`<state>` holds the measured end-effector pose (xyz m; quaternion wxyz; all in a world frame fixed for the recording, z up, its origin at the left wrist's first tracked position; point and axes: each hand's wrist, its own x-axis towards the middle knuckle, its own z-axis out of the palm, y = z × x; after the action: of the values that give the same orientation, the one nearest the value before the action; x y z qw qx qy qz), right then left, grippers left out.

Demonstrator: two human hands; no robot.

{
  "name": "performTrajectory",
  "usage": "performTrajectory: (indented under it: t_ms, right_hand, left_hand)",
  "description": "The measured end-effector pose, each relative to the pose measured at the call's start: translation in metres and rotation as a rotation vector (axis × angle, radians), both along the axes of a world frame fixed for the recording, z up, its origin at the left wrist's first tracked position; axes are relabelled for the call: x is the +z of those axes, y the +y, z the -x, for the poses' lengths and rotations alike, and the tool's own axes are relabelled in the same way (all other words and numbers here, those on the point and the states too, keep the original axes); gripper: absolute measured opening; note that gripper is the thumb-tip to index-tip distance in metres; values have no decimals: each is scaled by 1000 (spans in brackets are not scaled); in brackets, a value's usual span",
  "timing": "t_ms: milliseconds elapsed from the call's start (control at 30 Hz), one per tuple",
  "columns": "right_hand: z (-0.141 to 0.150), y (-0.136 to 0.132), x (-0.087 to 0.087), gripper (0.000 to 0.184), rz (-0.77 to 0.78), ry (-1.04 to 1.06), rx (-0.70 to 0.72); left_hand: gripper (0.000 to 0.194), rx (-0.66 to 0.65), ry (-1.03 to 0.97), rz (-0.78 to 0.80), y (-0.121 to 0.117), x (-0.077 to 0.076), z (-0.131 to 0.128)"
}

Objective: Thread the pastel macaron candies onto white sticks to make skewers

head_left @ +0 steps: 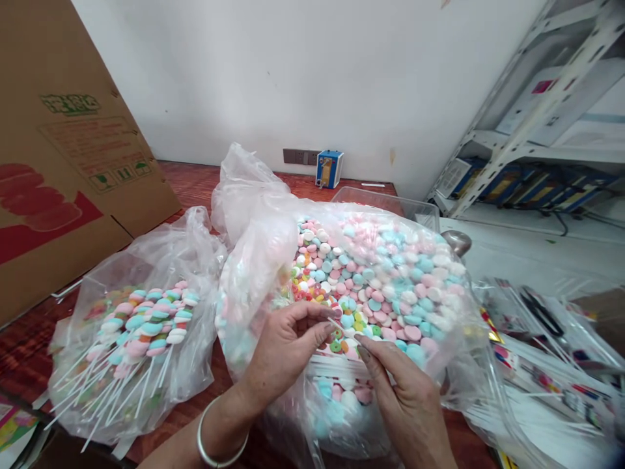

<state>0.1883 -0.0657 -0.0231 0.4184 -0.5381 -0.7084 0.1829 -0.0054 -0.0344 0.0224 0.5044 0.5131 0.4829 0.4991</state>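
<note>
Over a big clear bag [258, 241] of pastel marshmallow candies [390, 280], my two hands are close together. Thumb and forefinger of my left hand [293, 339] are pinched on a thin white stick [336, 323] that slants toward the right. My right hand [405, 384] has its thumb and forefinger closed near the stick's other end; what lies between them is too small to make out. Just beneath the fingertips are small ring-shaped gummies [336, 346] in green, orange and yellow. Several white sticks [342, 368] lie across the candies below them.
Finished candy skewers [151, 319] lie on a plastic bag at left, beside a large cardboard box [73, 143]. Packets and loose sticks [547, 391] are at right, near a metal shelf rack [517, 137]. A small blue-and-white box [329, 169] stands by the wall.
</note>
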Motion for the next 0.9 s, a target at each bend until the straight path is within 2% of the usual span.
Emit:
performTrajectory:
  t_ms: [67, 133, 233, 300, 400, 500, 567, 667, 733, 800, 900]
  right_hand:
    - [1, -1, 0, 25, -21, -40, 0]
    - [2, -1, 1, 22, -110, -92, -75]
    - [4, -2, 7, 20, -305, -147, -259]
    - [6, -2, 12, 22, -372, -165, -303]
    - [8, -3, 17, 35, -385, -239, -258]
    - [6, -6, 16, 43, -376, -282, -80]
    - [1, -8, 14, 42, -316, -298, -67]
    - [-9, -7, 13, 33, -183, -469, -313]
    - [-12, -5, 14, 32, -135, -611, -440]
    - [-14, -2, 14, 33, -111, -691, -477]
    - [-16, -1, 13, 31, -89, -699, -467]
  left_hand:
    - [11, -36, -67, 51, 2, -1, -4]
    - [7, -15, -77, 13, 3, 0, -4]
    - [5, 83, 44, -208, 1, 5, 0]
    - [8, 110, 138, -342, -1, 7, 2]
    - [8, 28, 96, -324, -5, 8, 2]
    - [4, -66, -36, -185, -4, 5, 4]
    - [16, -36, 5, -143, 2, 4, 8]
    - [30, 31, 342, -237, 22, 3, 13]
    - [23, -35, 663, -370, 37, 1, 10]
    - [24, -153, 929, -472, 51, -5, 2]
    - [24, -290, 1159, -530, 65, -15, -16]
